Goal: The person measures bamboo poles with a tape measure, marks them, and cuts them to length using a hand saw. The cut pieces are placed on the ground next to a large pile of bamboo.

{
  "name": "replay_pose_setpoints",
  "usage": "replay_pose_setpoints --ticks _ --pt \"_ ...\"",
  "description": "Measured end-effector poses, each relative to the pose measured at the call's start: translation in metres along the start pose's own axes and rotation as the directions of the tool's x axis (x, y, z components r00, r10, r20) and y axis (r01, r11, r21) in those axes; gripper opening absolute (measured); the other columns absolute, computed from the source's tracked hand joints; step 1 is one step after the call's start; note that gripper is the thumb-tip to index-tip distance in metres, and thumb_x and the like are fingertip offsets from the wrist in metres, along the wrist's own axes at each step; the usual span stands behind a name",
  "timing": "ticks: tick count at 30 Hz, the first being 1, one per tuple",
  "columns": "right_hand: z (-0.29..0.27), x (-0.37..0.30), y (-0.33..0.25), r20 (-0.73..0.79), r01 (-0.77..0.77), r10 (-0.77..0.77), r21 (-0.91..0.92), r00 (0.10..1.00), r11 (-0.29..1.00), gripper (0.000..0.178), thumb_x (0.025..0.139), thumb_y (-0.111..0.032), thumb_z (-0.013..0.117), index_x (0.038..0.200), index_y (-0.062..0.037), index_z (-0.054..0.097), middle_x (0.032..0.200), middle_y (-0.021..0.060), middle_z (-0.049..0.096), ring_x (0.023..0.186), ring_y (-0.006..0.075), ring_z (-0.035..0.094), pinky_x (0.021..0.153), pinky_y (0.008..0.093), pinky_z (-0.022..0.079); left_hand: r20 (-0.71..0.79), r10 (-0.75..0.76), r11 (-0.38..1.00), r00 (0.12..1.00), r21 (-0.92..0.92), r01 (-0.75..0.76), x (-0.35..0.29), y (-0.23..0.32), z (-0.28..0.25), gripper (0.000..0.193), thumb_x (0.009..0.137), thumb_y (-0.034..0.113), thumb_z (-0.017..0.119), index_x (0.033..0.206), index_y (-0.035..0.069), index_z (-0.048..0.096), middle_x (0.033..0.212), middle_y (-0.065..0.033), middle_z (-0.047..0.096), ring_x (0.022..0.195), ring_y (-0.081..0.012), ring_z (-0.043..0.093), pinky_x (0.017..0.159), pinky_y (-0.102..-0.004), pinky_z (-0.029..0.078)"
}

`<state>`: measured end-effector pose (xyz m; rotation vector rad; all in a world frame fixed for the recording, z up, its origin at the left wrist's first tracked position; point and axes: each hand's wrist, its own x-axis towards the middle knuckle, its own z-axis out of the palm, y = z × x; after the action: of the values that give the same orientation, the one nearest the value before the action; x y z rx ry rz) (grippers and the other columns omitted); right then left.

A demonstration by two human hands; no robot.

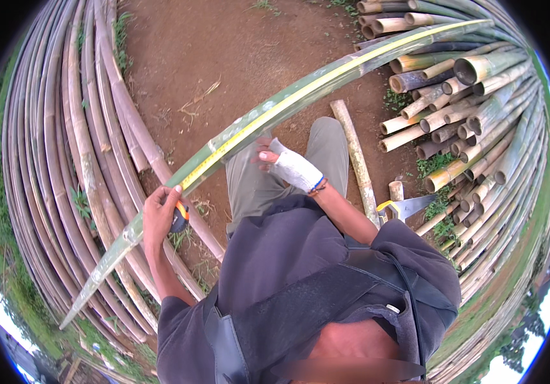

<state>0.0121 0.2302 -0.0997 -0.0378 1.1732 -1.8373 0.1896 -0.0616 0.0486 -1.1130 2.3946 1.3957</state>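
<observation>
A long green bamboo pole runs from lower left to upper right in front of me. The yellow tape blade of a tape measure is stretched along its upper side. My left hand is closed round the black and orange tape measure case, its thumb pressed to the blade at the pole's edge. My right hand, in a white fingerless glove, hovers over my lap just below the pole. Its bare fingers are loosely apart, and nothing shows in them.
Long bamboo poles lie side by side at the left. Stacked bamboo with hollow ends fills the right. A short bamboo length lies beside my knee, near a handsaw with a yellow handle and a bamboo stub. Underfoot is brown soil.
</observation>
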Motion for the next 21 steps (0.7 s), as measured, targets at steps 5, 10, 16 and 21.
replay_pose_setpoints --ticks 5,10,16,21 --pt "0.059 0.044 0.05 0.368 -0.241 0.072 0.438 0.927 0.866 0.049 0.104 -0.019 0.073 0.149 -0.0118 0.057 0.133 0.0018 0.069 0.133 0.0219 0.063 0.116 0.0441 0.047 -0.341 0.128 0.957 0.931 0.29 -0.025 -0.016 -0.011 -0.014 0.04 0.099 0.04 0.078 0.096 0.001 0.077 0.088 -0.0114 0.075 0.084 -0.0226 0.069 0.082 -0.0381 0.053" --pt "0.077 0.061 0.046 0.387 -0.229 -0.017 0.579 0.922 0.782 0.037 0.1 -0.013 0.076 0.136 -0.012 0.067 0.135 0.0015 0.071 0.134 0.0201 0.062 0.122 0.0456 0.044 -0.455 0.233 0.964 0.859 0.222 -0.144 -0.018 -0.048 -0.025 0.026 0.094 0.023 0.084 0.097 -0.001 0.074 0.114 -0.0172 0.07 0.111 -0.0327 0.068 0.103 -0.0448 0.05" --pt "0.076 0.071 0.057 0.36 -0.14 -0.045 0.472 0.932 0.871 0.041 0.1 -0.023 0.077 0.138 -0.0129 0.067 0.134 0.0014 0.07 0.131 0.0212 0.061 0.116 0.043 0.043 -0.436 0.288 0.939 0.853 0.302 -0.163 -0.003 -0.085 -0.023 0.034 0.095 0.029 0.083 0.093 -0.003 0.071 0.125 -0.0237 0.073 0.12 -0.0372 0.066 0.112 -0.0461 0.045" --pt "0.07 0.07 0.049 0.28 -0.096 -0.048 0.478 0.959 0.873 0.047 0.1 -0.025 0.079 0.142 -0.0107 0.064 0.132 0.0007 0.069 0.126 0.0174 0.059 0.11 0.0379 0.042 -0.367 0.165 0.984 0.916 0.128 -0.126 -0.007 -0.039 -0.013 0.035 0.094 0.031 0.084 0.091 -0.002 0.074 0.127 -0.0251 0.074 0.121 -0.0365 0.067 0.114 -0.0457 0.044"
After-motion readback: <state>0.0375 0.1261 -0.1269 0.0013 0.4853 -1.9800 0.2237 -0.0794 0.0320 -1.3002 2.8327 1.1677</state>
